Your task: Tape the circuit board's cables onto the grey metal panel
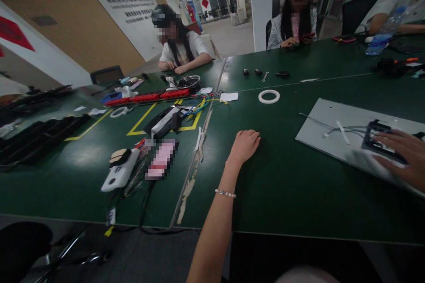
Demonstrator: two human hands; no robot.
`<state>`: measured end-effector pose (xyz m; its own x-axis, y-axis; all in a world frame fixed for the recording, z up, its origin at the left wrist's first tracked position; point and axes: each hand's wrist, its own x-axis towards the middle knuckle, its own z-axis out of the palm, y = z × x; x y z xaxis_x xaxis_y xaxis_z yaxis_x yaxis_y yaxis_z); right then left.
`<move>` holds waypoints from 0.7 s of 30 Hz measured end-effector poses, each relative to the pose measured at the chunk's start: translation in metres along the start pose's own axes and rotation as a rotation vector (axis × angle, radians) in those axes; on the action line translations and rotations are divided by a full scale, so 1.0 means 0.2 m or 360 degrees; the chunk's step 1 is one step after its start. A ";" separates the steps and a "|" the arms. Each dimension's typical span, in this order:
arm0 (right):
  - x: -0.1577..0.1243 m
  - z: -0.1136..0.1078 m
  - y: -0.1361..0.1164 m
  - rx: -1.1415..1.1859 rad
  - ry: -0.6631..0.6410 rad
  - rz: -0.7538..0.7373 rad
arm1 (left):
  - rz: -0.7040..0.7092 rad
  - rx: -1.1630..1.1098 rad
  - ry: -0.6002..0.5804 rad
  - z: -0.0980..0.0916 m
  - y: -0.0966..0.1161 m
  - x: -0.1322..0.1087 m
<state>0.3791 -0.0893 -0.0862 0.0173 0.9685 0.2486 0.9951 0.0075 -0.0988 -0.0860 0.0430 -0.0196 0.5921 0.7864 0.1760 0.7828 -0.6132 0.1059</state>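
Observation:
My left hand (245, 145) rests on the green table (272, 185) with its fingers curled under, holding nothing I can see; a bead bracelet circles the wrist. My right hand (403, 154) lies at the right edge with fingers stretched out over a small black module (376, 135). The module sits on a grey board (327, 130), with thin wires (320, 124) running left from it. A white tape ring (268, 96) lies beyond my left hand.
A white device, a pink item and cables lie at the left. Further back are a yellow-taped square, red strips (149, 97) and black trays (29, 139). Other people sit along the far side. A wrench and small black parts (264, 73) lie mid-table.

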 end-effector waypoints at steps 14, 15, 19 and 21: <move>0.09 0.11 -0.26 -0.0176 0.0075 -0.0124 | 0.0018 0.0022 0.0002 0.01 0.00 0.00; 0.11 0.11 -0.26 -0.0202 0.0063 -0.0091 | 0.0013 0.0023 -0.0007 0.01 0.00 0.00; 0.23 0.14 -0.20 -0.0254 0.0034 0.0052 | -0.0014 0.0018 -0.0036 0.01 0.01 0.00; 0.29 0.17 -0.15 -0.0247 0.0030 0.0113 | -0.0012 0.0019 -0.0038 0.01 0.01 0.00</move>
<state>0.3478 -0.0257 -0.1010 0.0884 0.9604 0.2642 0.9944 -0.1007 0.0332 -0.0845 0.0421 -0.0212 0.5902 0.7928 0.1520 0.7895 -0.6062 0.0957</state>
